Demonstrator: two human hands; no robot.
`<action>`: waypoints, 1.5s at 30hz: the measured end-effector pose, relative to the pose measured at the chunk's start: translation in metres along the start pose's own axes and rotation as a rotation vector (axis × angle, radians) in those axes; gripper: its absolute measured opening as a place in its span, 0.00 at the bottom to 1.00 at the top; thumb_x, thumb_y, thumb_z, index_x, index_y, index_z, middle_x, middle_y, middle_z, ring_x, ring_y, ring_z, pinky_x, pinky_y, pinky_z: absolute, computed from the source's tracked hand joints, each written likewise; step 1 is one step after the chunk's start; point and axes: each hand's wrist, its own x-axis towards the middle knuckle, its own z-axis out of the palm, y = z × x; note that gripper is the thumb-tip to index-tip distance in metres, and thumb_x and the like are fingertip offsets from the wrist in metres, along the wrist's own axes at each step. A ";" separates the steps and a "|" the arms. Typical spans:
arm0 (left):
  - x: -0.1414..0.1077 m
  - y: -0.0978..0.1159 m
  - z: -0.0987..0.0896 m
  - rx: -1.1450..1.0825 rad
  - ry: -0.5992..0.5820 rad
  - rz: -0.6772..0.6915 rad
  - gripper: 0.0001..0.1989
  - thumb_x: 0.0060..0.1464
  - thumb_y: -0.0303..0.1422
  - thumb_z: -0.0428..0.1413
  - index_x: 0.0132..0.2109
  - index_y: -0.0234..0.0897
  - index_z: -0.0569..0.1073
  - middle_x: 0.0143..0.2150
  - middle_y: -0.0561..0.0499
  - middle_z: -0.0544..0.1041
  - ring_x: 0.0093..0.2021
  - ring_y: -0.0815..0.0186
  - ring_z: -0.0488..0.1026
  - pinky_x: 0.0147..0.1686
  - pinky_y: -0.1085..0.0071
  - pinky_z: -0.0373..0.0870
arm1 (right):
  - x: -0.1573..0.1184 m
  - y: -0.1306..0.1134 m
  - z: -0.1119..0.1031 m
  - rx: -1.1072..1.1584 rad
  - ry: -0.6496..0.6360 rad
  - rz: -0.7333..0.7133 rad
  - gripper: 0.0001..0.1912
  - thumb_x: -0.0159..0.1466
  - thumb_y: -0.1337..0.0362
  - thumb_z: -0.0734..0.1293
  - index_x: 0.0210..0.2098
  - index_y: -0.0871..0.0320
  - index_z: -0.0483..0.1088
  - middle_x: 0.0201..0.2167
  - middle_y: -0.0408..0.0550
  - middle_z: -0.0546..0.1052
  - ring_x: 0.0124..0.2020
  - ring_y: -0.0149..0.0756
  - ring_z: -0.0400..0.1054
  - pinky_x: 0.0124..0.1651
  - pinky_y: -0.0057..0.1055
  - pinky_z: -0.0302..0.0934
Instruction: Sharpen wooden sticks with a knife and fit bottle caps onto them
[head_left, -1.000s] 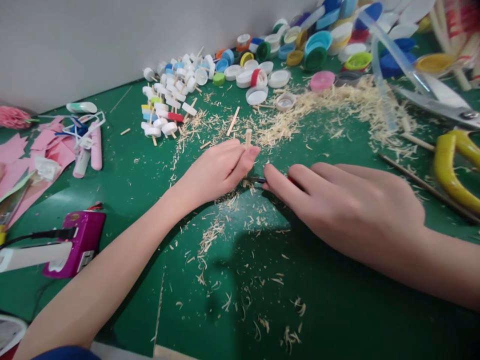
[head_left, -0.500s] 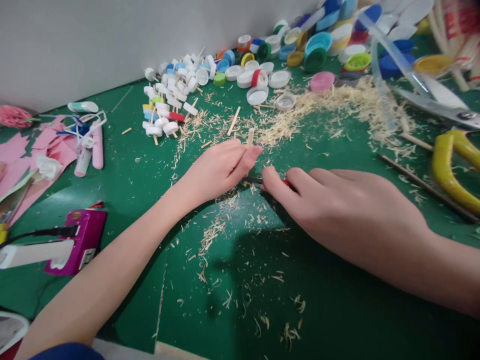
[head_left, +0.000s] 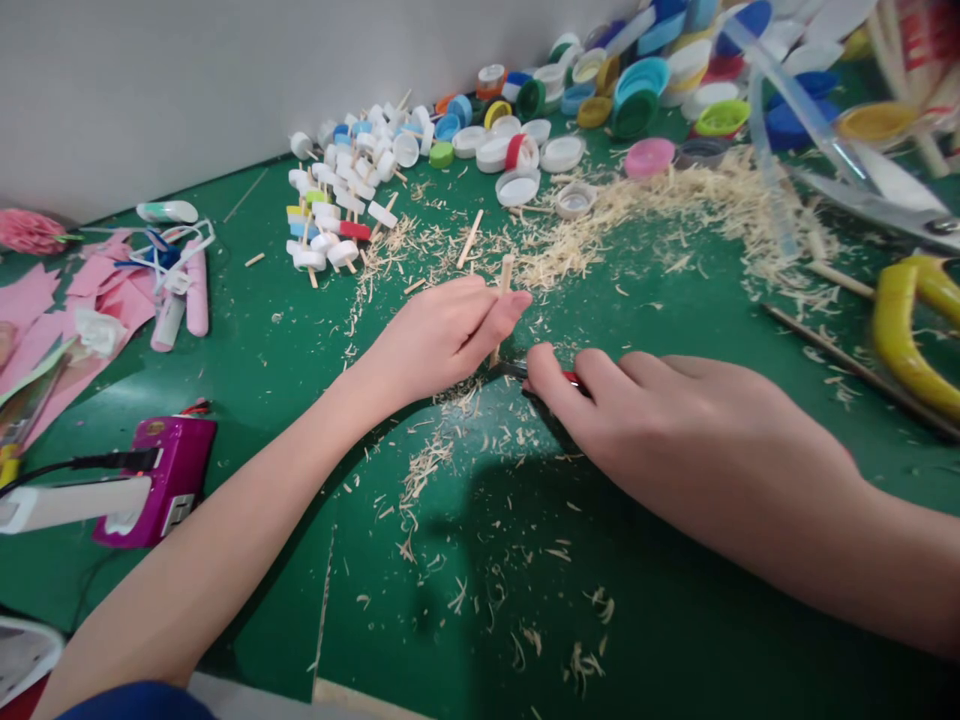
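My left hand (head_left: 457,325) is closed around a thin wooden stick (head_left: 507,270), held near upright with its top end above the thumb. Just to the right, my right hand (head_left: 652,420) grips a knife (head_left: 574,379) with a red handle. The dark blade points left and lies at the stick's lower part, below my left thumb. Pale wood shavings (head_left: 427,470) are scattered on the green table (head_left: 285,580) under and around both hands.
White caps on sticks (head_left: 337,200) stand beyond my left hand. Loose coloured caps (head_left: 562,154) and a shavings heap (head_left: 622,210) lie farther back. Yellow-handled scissors (head_left: 896,310) are at right; a purple power adapter (head_left: 161,480) and pink paper (head_left: 90,340) at left.
My right hand has moved slightly down and right with the knife, and more of the stick's lower end shows. The view has shifted a little.
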 end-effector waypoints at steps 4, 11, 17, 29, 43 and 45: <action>0.000 0.000 0.000 -0.001 -0.027 -0.021 0.26 0.70 0.39 0.36 0.25 0.37 0.64 0.21 0.54 0.66 0.27 0.72 0.68 0.29 0.73 0.65 | -0.002 0.002 0.002 0.032 0.018 -0.010 0.20 0.60 0.79 0.56 0.46 0.64 0.73 0.21 0.44 0.67 0.19 0.33 0.60 0.25 0.31 0.45; 0.001 0.000 0.000 -0.043 -0.010 -0.016 0.26 0.70 0.39 0.38 0.23 0.38 0.61 0.19 0.56 0.65 0.25 0.73 0.67 0.28 0.74 0.64 | -0.002 0.006 0.004 0.050 0.043 -0.028 0.18 0.61 0.79 0.57 0.44 0.63 0.72 0.20 0.43 0.66 0.19 0.34 0.60 0.27 0.31 0.45; 0.000 -0.001 -0.001 -0.059 -0.024 -0.038 0.26 0.69 0.40 0.39 0.22 0.38 0.59 0.19 0.55 0.65 0.25 0.73 0.67 0.29 0.73 0.65 | -0.002 0.005 0.005 0.074 0.051 0.003 0.08 0.64 0.69 0.63 0.41 0.61 0.72 0.21 0.42 0.64 0.22 0.34 0.60 0.28 0.32 0.46; 0.000 0.000 -0.002 -0.058 -0.038 -0.069 0.28 0.69 0.42 0.37 0.21 0.38 0.57 0.18 0.55 0.65 0.24 0.73 0.66 0.28 0.72 0.62 | -0.003 0.007 0.007 0.040 0.087 0.022 0.13 0.65 0.76 0.58 0.44 0.63 0.71 0.23 0.42 0.65 0.23 0.32 0.58 0.28 0.31 0.45; 0.000 0.000 -0.001 -0.036 -0.035 -0.080 0.28 0.69 0.43 0.38 0.20 0.38 0.57 0.17 0.56 0.62 0.22 0.74 0.64 0.24 0.71 0.57 | -0.002 0.006 0.007 0.035 0.061 -0.019 0.15 0.64 0.79 0.56 0.42 0.62 0.71 0.22 0.42 0.64 0.22 0.34 0.59 0.27 0.31 0.46; 0.000 0.000 -0.001 -0.031 -0.036 -0.073 0.28 0.69 0.43 0.38 0.21 0.37 0.59 0.17 0.56 0.62 0.22 0.74 0.65 0.24 0.71 0.56 | -0.003 0.006 0.007 0.017 0.085 0.013 0.13 0.64 0.78 0.57 0.39 0.61 0.70 0.22 0.42 0.63 0.22 0.34 0.58 0.27 0.31 0.45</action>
